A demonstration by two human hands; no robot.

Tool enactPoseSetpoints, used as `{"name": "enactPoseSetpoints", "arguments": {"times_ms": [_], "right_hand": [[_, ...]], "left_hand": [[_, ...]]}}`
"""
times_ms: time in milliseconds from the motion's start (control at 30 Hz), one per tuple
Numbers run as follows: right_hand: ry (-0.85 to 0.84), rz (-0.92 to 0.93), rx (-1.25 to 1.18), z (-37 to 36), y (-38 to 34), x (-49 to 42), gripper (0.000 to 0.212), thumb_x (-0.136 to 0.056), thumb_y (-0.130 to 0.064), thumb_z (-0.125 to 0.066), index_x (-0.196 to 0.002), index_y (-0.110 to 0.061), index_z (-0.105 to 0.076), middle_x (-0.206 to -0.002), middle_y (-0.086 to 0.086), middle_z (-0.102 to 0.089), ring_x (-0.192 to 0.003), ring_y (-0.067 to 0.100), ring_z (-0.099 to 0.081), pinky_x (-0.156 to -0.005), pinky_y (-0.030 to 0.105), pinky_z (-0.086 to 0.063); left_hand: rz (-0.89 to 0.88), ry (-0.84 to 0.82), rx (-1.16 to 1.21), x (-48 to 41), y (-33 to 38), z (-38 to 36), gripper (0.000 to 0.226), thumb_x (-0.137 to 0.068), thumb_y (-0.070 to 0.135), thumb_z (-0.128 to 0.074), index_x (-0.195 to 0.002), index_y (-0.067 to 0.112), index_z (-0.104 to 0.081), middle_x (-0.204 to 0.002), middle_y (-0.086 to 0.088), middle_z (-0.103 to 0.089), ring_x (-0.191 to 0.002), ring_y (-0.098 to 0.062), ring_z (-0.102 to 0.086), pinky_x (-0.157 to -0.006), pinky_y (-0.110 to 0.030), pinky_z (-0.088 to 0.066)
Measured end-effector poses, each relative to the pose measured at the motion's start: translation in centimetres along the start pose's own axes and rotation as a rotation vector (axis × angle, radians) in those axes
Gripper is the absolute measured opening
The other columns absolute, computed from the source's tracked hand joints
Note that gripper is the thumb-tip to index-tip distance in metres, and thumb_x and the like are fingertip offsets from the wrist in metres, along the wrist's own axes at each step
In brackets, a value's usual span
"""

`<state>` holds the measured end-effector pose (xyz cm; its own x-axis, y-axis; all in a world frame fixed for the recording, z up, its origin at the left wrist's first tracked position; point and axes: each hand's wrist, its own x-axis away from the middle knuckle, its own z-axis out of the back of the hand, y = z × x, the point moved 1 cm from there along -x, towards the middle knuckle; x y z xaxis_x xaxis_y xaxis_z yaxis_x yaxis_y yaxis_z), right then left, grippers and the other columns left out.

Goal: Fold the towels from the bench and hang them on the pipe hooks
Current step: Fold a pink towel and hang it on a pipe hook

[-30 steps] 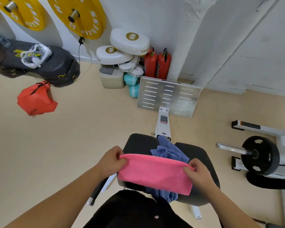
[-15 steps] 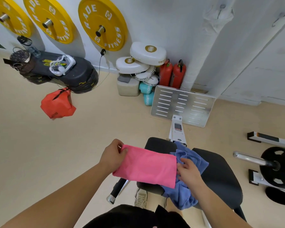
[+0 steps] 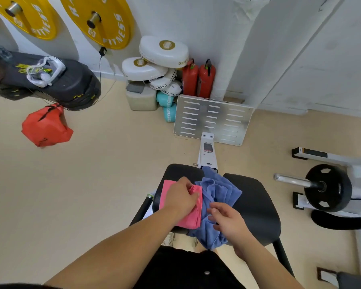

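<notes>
**A:** What differs from half a second ago?

**B:** Then the pink towel [image 3: 171, 191] was spread wide between both hands. Now the right hand [image 3: 227, 221] has let go of it, and the left hand [image 3: 181, 200] holds it alone. The towel is doubled over into a narrower panel and has come down onto the counter [image 3: 256, 205].

**A:** How do the fingers lie?

**B:** The left fingers are curled round the pink towel's bunched upper right corner and grip it. The right fingers [image 3: 219, 206] are loose and spread over the blue towel [image 3: 219, 190], holding nothing. Whether they touch the cloth cannot be told.

**A:** And the towels themselves?

**B:** The pink towel is a flat, smooth rectangle, with its right edge against the blue one. It lies over the counter's left pad and hangs past the near edge. The blue towel is crumpled in soft folds across the gap between the two pads, and a tail of it droops off the near side.

**A:** What about materials?

**B:** Both towels look like thin, matte cloth. The counter has two rounded black padded cushions. Beyond it a slotted plate [image 3: 213, 119] of shiny metal stands on the pale floor [image 3: 104, 174]. Glossy yellow weight plates [image 3: 96, 19] hang on the wall, two red fire extinguishers [image 3: 198, 78] stand in the corner, and a crinkled red bag [image 3: 46, 128] hangs to the left.
</notes>
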<state>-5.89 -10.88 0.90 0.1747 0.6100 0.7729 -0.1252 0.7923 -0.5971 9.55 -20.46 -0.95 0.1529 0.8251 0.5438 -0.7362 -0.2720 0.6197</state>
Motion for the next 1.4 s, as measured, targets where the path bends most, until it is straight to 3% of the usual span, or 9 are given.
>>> {"name": "enactPoseSetpoints", "arguments": {"times_ms": [200, 333, 433, 533, 667, 833, 1200, 1300, 1400], "right_hand": [[-0.123, 0.032, 0.064, 0.7, -0.4, -0.9, 0.023, -0.104, -0.022, -0.05, -0.107, -0.04, -0.064, -0.115, -0.008, -0.066, -0.109, 0.014, -0.065, -0.098, 0.034, -0.055], [-0.128, 0.266, 0.417, -0.6, -1.6, -2.3, 0.025, -0.102, -0.021, -0.05, -0.118, -0.035, -0.063, -0.115, -0.013, -0.057, -0.103, 0.004, -0.058, -0.086, 0.015, -0.045], [-0.151, 0.476, 0.746, -2.1, -2.5, -3.3, 0.036, -0.101, -0.029, -0.05, -0.136, -0.031, -0.057, -0.134, -0.014, -0.045, -0.125, 0.006, -0.044, -0.102, 0.022, -0.042], [-0.24, 0.504, 0.96, -3.5, -2.1, -4.2, 0.051, -0.097, -0.035, -0.049, -0.148, -0.035, -0.042, -0.148, -0.008, -0.035, -0.138, 0.017, -0.031, -0.112, 0.036, -0.039], [-0.246, 0.373, 0.975, -4.4, -1.0, -5.3, 0.061, -0.099, -0.043, -0.044, -0.157, -0.039, -0.025, -0.151, -0.006, -0.028, -0.142, 0.021, -0.021, -0.111, 0.042, -0.041], [-0.087, 0.441, 1.083, -5.4, -0.5, -6.0, 0.065, -0.087, -0.058, -0.051, -0.149, -0.045, -0.039, -0.135, -0.002, -0.041, -0.121, 0.023, -0.04, -0.094, 0.038, -0.048], [-0.158, 0.202, 0.355, -1.4, -1.2, -5.7, 0.047, -0.099, -0.005, -0.047, -0.133, -0.038, -0.055, -0.115, -0.011, -0.067, -0.106, 0.013, -0.065, -0.084, 0.016, -0.05], [-0.102, 0.077, 0.249, -1.4, -0.4, -6.2, 0.03, -0.108, -0.014, -0.044, -0.129, -0.006, -0.063, -0.125, 0.022, -0.066, -0.111, 0.032, -0.064, -0.083, 0.024, -0.053], [-0.09, -0.002, 0.164, -1.3, -0.2, -5.7, 0.031, -0.105, -0.01, -0.044, -0.127, -0.015, -0.066, -0.113, 0.006, -0.071, -0.112, 0.027, -0.067, -0.085, 0.024, -0.052]], "left_hand": [[0.007, -0.187, -0.106, -1.4, -0.6, -0.9, 0.027, -0.093, 0.026, -0.062, -0.119, 0.021, -0.062, -0.11, 0.002, -0.07, -0.101, -0.018, -0.065, -0.093, -0.034, -0.053], [0.1, -0.033, -0.102, -0.6, -3.0, 1.8, 0.026, -0.09, 0.028, -0.058, -0.115, 0.028, -0.064, -0.11, 0.01, -0.068, -0.097, -0.012, -0.065, -0.087, -0.028, -0.053], [0.266, 0.117, -0.101, 0.3, -6.0, 3.5, 0.024, -0.078, 0.035, -0.064, -0.098, 0.024, -0.057, -0.098, 0.003, -0.063, -0.078, -0.014, -0.062, -0.062, -0.028, -0.047], [0.405, 0.075, 0.095, 0.9, -6.9, 3.0, 0.043, -0.077, 0.032, -0.074, -0.109, 0.018, -0.05, -0.095, 0.004, -0.063, -0.083, -0.015, -0.064, -0.068, -0.032, -0.052], [0.416, 0.067, 0.265, 1.0, -6.9, 1.9, 0.034, -0.08, 0.023, -0.076, -0.109, 0.015, -0.06, -0.098, 0.002, -0.068, -0.089, -0.018, -0.067, -0.084, -0.04, -0.059], [0.263, 0.072, 0.111, 1.4, -5.6, 2.3, 0.02, -0.081, 0.021, -0.071, -0.095, 0.025, -0.056, -0.081, 0.011, -0.062, -0.072, -0.008, -0.059, -0.064, -0.024, -0.049], [0.072, -0.023, 0.024, 2.0, -0.8, -1.3, 0.033, -0.084, 0.029, -0.063, -0.115, 0.035, -0.054, -0.078, 0.008, -0.061, -0.074, -0.008, -0.061, -0.061, -0.025, -0.046], [0.008, -0.105, 0.008, 1.9, -0.2, -3.2, 0.015, -0.09, 0.024, -0.058, -0.105, 0.026, -0.059, -0.079, 0.011, -0.062, -0.068, -0.008, -0.055, -0.076, -0.04, -0.057], [-0.005, -0.107, 0.028, 2.1, -0.4, -3.6, 0.022, -0.094, 0.016, -0.054, -0.113, 0.025, -0.062, -0.096, 0.008, -0.064, -0.08, -0.005, -0.054, -0.09, -0.039, -0.056]]}}
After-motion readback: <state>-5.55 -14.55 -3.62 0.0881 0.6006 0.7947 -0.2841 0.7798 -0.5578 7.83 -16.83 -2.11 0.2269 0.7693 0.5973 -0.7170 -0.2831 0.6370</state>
